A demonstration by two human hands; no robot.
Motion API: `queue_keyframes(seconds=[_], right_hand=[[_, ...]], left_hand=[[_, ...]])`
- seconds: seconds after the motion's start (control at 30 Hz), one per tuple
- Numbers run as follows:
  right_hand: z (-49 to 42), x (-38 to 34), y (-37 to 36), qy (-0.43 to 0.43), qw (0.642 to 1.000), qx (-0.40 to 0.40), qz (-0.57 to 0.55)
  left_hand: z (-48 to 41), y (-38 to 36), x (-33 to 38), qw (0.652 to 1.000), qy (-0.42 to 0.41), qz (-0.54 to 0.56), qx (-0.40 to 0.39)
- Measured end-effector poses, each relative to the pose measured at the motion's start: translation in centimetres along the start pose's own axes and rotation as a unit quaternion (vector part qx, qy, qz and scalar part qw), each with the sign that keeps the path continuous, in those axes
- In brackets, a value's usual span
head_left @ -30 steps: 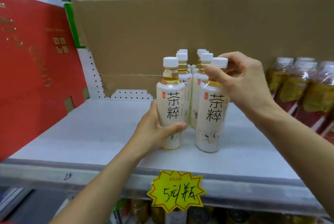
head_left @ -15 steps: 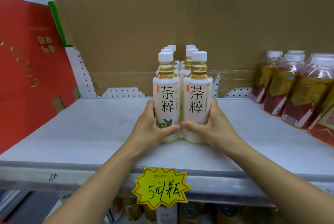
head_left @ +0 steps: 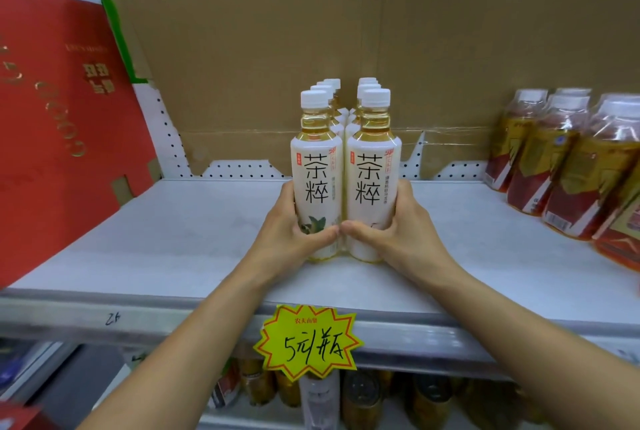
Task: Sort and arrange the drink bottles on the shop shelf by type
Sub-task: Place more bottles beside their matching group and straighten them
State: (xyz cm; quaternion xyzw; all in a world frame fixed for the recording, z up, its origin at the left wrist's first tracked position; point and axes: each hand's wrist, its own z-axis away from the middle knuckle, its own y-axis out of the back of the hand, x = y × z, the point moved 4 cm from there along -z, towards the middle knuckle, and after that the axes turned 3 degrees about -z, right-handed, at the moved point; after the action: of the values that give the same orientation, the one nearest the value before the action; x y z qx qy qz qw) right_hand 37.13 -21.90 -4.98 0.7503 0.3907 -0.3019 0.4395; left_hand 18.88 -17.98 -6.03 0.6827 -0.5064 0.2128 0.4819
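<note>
At the middle of the grey shelf [head_left: 173, 256], white-labelled tea bottles [head_left: 369, 90] are being kept upright in two rows running back toward the cardboard sheet [head_left: 381, 48], their white caps lined up one behind another. The front left bottle [head_left: 317, 187] is being gripped low on its body by the left hand [head_left: 287, 242]: the fingers are being curled round its outer side and the thumb is being pressed across the front of the label. The front right bottle [head_left: 374, 183] is being gripped in the same way by the right hand [head_left: 401, 235], fingers wrapped round the outer side, thumb lying across the lower label. These two bottles are being held side by side and touching, bases on the shelf board. The thumb tips are being held close together at the seam between them; whether the tips are touching cannot be told. Well apart to the right, red-labelled bottles [head_left: 554, 173] are being displayed in rows on the same shelf. A red box [head_left: 52, 117] is being stood at the left end, beside white pegboard [head_left: 166, 138]. A yellow star-shaped price tag [head_left: 308, 343] is being shown on the shelf's front edge, and dark-capped bottles [head_left: 363, 402] are being stored on the level beneath, too dim to be told apart.
</note>
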Motion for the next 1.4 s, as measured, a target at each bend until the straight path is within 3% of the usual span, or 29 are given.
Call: queue_keyframes(seconds=[0.13, 0.17, 0.27, 0.33, 0.47, 0.57, 0.63, 0.7, 0.8, 0.87, 0.97, 1.07, 1.17, 1.23, 1.3, 1.4], right_hand=[[0.7, 0.2, 0.9, -0.023, 0.999, -0.044, 0.019], [1.0, 0.2, 1.7, -0.028, 0.998, -0.047, 0.027], [2.6, 0.0, 5.4, -0.027, 0.997, -0.029, 0.065], [3.9, -0.1, 8.4, 0.001, 0.996, -0.001, 0.084], [6.9, -0.8, 15.0, 0.129, 0.978, 0.106, 0.122], [9.2, -1.6, 20.7, 0.209, 0.936, 0.233, 0.163], [10.4, -0.9, 24.5, 0.208, 0.916, 0.309, 0.151], [10.9, 1.1, 27.4, 0.146, 0.918, 0.355, 0.102], [10.4, 5.9, 28.9, -0.045, 0.949, 0.311, 0.021], [9.8, 8.3, 28.0, -0.103, 0.965, 0.231, -0.070], [9.3, 8.8, 26.0, -0.077, 0.966, 0.184, -0.164], [8.8, 9.5, 24.7, -0.078, 0.973, 0.174, -0.129], [7.8, 9.9, 26.3, -0.076, 0.962, 0.256, -0.050], [6.9, 9.3, 27.5, -0.064, 0.947, 0.306, -0.079], [5.7, 9.5, 27.8, -0.085, 0.954, 0.267, -0.106], [5.0, 9.8, 27.3, -0.115, 0.972, 0.202, -0.030]], left_hand=[[0.3, 0.5, 0.2, 0.999, 0.027, -0.018, -0.005], [0.6, 0.8, 0.6, 0.999, 0.026, -0.038, 0.026], [3.0, 1.2, 3.8, 0.973, -0.044, -0.054, 0.221], [5.0, -0.4, 7.3, 0.955, -0.126, -0.003, 0.270], [6.4, -7.5, 12.9, 0.965, -0.176, 0.075, 0.182], [6.2, -13.4, 15.9, 0.976, -0.156, 0.112, 0.097], [5.8, -17.6, 17.8, 0.984, -0.143, 0.108, 0.020], [5.3, -21.8, 19.6, 0.984, -0.144, 0.086, -0.052], [4.1, -27.1, 21.3, 0.978, -0.144, 0.057, -0.138], [3.2, -29.1, 21.4, 0.975, -0.139, 0.065, -0.163], [2.4, -29.8, 20.7, 0.973, -0.128, 0.092, -0.167], [1.8, -28.0, 18.8, 0.980, -0.112, 0.099, -0.135], [0.2, -25.3, 16.4, 0.989, -0.083, 0.063, -0.101], [-1.2, -23.6, 15.2, 0.993, -0.063, 0.044, -0.085], [-2.6, -22.1, 14.0, 0.996, -0.040, 0.021, -0.074], [-4.4, -20.3, 12.5, 0.998, -0.021, -0.011, -0.060]])
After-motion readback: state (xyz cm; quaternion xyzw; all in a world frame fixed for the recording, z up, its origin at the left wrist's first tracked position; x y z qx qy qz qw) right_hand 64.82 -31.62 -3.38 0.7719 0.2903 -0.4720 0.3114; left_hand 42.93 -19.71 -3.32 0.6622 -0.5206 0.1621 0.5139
